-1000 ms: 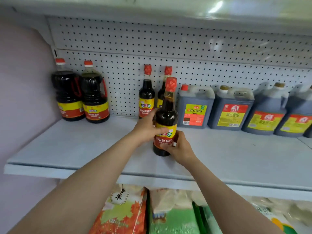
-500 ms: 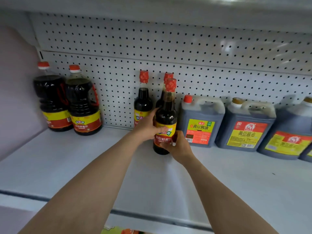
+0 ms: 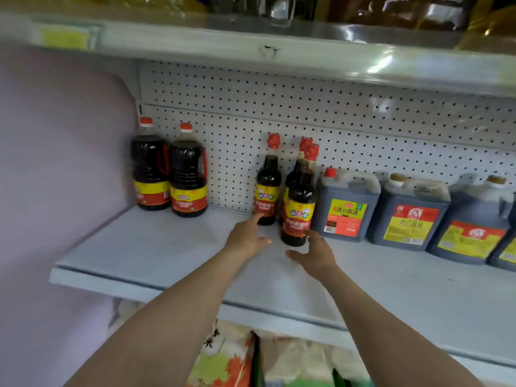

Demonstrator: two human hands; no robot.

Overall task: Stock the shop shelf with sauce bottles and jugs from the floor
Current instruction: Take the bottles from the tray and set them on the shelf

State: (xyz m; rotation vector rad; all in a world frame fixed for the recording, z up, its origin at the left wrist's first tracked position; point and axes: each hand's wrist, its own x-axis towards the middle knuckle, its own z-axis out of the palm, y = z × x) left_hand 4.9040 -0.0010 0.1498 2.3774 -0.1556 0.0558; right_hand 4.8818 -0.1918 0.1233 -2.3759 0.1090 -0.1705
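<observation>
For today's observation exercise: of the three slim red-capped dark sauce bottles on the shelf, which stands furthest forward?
The slim red-capped bottle beside the red-capped grey jug; it stands in front of another, while the other two sit against the pegboard.

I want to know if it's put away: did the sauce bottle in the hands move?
Yes. The front sauce bottle went back toward the pegboard and now stands on the shelf before another bottle. Both hands, left hand and right hand, have let go.
</observation>
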